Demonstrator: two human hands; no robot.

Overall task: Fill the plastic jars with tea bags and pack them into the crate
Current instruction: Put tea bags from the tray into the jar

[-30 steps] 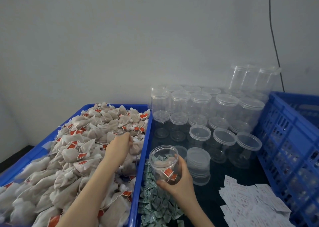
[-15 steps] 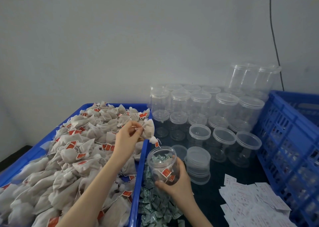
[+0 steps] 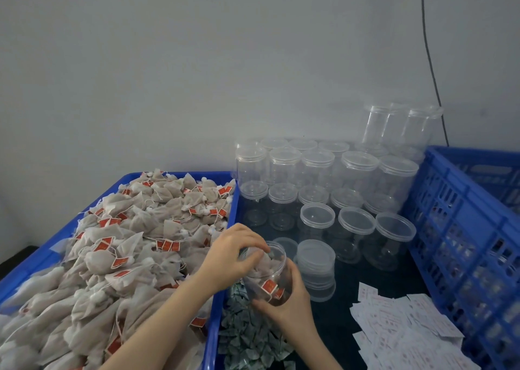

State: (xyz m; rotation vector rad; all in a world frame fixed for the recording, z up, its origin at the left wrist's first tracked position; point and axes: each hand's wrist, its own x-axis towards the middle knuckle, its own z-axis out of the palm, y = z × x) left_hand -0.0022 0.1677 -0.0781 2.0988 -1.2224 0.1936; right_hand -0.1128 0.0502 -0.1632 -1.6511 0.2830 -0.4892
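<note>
A: Step in hand: loading the open jar (image 3: 266, 274), held near centre, just right of the blue tray (image 3: 222, 307) of tea bags (image 3: 135, 246).

B: Advice: push each bag below the rim so tags don't snag; keep the jar tilted toward the tray.

A: Left hand (image 3: 233, 257) arched over the mouth, fingertips dipped inside, apparently pinching a bag. Right hand (image 3: 289, 305) wraps the jar's base from below. Crate (image 3: 461, 229) at right.

My left hand (image 3: 230, 257) sits at frame centre, fingers curled downward, forearm running to the lower left. My right hand (image 3: 289, 305) cups just below, fingers wrapped.
</note>
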